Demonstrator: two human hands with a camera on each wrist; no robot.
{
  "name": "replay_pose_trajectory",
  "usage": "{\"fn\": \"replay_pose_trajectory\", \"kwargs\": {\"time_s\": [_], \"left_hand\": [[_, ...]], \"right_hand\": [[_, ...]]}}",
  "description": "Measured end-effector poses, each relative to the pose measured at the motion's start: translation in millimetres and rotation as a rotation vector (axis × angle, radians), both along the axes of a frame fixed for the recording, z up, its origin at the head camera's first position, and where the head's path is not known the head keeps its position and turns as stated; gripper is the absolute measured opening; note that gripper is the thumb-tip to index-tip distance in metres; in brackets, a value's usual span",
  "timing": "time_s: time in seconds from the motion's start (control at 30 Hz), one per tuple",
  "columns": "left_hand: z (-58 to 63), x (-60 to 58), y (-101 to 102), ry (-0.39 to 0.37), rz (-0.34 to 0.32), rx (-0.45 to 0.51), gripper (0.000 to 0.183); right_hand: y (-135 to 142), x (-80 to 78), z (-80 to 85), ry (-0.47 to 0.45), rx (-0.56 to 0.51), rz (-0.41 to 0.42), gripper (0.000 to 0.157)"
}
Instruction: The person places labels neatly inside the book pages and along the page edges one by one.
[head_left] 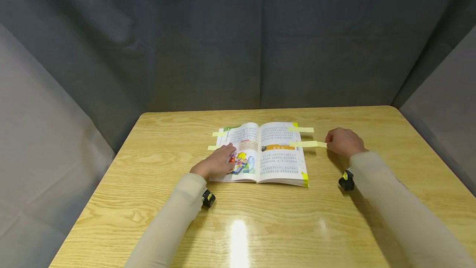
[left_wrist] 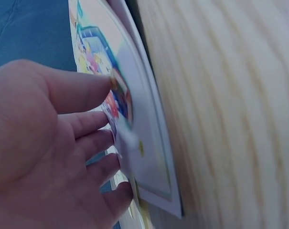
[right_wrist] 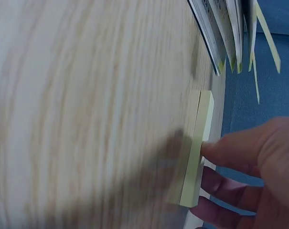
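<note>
An open book lies on the table, with printed text on both pages and a cartoon picture on the left one. My left hand rests on the left page, its fingers loosely extended over the picture. To the right of the book, my right hand pinches a narrow pale yellow sticky-note pad between thumb and fingers, low over the tabletop. Yellow sticky strips jut from the book's right edge, and shorter ones show along its left edge.
The wooden table reaches a dark grey curtain at the back, with pale cloth on both sides. Wrist cameras are strapped to both sleeves. Light glares off the table's front middle.
</note>
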State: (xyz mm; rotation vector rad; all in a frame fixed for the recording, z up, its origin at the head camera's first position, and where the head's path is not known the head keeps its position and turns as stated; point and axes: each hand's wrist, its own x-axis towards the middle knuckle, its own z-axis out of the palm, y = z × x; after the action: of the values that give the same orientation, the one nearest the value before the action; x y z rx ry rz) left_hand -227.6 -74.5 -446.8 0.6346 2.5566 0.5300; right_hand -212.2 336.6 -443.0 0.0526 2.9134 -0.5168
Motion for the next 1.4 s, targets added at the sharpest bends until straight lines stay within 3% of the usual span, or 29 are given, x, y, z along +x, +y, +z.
{"fn": "replay_pose_trajectory", "kwargs": {"time_s": [0.37,0.5,0.8,1.13,1.4], "left_hand": [[-0.3,-1.9,-4,-0.023,0.009,0.044,0.062],[0.0,-1.0,-2,-0.009,-0.003,0.043,0.062],[3.0,0.9,-4,-0.046,0.015,0.05,0.062],[1.4,-0.8,-4,-0.039,0.008,0.031,0.062],[0.9,0.5,-4,-0.029,0.004,0.028,0.063]], "right_hand": [[-5,-3.6,-7.8,0.111,0.081,0.031,0.021],[-5,-0.1,-6.7,0.107,0.078,0.027,0.026],[-9,-0.1,-8.2,0.064,0.051,0.013,0.019],[-8,-2.0,-12.5,0.078,-0.046,0.049,0.015],[-7,-4.9,-12.8,0.036,-0.073,-0.001,0.027]]}}
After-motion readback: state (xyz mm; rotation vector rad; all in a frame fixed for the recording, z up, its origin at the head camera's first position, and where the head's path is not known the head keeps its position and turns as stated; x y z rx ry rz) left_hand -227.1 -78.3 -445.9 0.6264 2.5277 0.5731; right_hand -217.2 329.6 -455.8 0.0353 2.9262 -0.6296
